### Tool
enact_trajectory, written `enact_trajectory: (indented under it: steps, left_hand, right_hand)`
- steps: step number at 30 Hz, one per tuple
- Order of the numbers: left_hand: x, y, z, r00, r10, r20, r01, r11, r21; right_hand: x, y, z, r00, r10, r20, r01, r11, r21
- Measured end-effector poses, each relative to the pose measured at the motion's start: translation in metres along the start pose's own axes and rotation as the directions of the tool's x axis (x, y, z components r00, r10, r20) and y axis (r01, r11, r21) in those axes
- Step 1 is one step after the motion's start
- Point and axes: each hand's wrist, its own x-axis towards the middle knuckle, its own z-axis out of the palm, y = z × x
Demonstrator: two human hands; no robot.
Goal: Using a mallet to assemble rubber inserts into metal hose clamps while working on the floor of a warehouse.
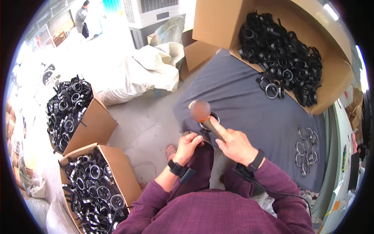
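Note:
My right hand [236, 145] is wrapped round the handle of a mallet [200, 110], its index finger stretched along it. The mallet's rounded brown head is blurred and hides part of a black plastic part with a metal ring [215, 117] at the edge of the grey cloth. Close to that part, my left hand [189, 145] is closed, thumb pressed to the fingers, apparently on the black arm of the part; its grip is partly hidden. Several loose metal rings [306, 150] lie on the cloth to the right.
A large tipped cardboard box [212, 23] at the far right spills black parts [282, 58] onto the grey-covered table [249, 97]. Two cardboard boxes [120, 167] of ringed parts stand at the left. White sacks [142, 72] and an air cooler [152, 11] are behind; a person [81, 19] stands far off.

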Motion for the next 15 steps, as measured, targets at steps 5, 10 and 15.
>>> enact_trajectory:
  steps: [5, 10, 15]
  left_hand:
    - [-0.012, 0.008, 0.001, 1.0, 0.002, -0.016, -0.002, 1.0, 0.01]
    - [-0.004, 0.003, 0.003, 1.0, 0.013, -0.024, -0.009, 0.99, 0.141]
    - [-0.001, 0.011, 0.0, 0.999, 0.02, -0.03, -0.018, 0.998, 0.054]
  right_hand:
    - [0.02, -0.014, -0.024, 0.984, -0.073, -0.161, 0.102, 0.979, 0.176]
    - [0.027, 0.035, -0.005, 0.995, -0.023, -0.098, 0.048, 0.966, 0.255]
    - [0.026, 0.01, -0.052, 0.935, 0.239, -0.262, -0.019, 0.771, 0.637]
